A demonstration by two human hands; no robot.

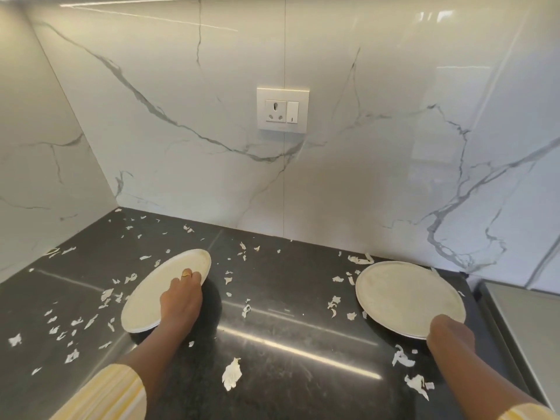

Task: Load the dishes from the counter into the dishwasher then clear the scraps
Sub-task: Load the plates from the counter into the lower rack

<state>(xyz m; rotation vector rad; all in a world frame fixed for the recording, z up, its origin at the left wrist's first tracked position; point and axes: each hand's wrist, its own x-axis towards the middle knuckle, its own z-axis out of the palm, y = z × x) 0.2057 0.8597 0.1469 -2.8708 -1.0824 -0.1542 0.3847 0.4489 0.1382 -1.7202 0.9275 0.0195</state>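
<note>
Dark counter (288,344): left hand (181,304) fingers (186,274) clasp tilted plate (154,294); right hand (451,331) touches flat plate (406,295) rim, fingers hidden, grip unclear.

On a dark stone counter (288,344) strewn with pale torn scraps (231,374), the left hand (181,301), a ring on one finger, grips the right rim of a cream plate (151,298) that is tilted up off the surface. The right hand (451,334) holds the near rim of a second plate (409,298). A socket (282,109) sits on the marble backsplash (212,131) behind.
</note>
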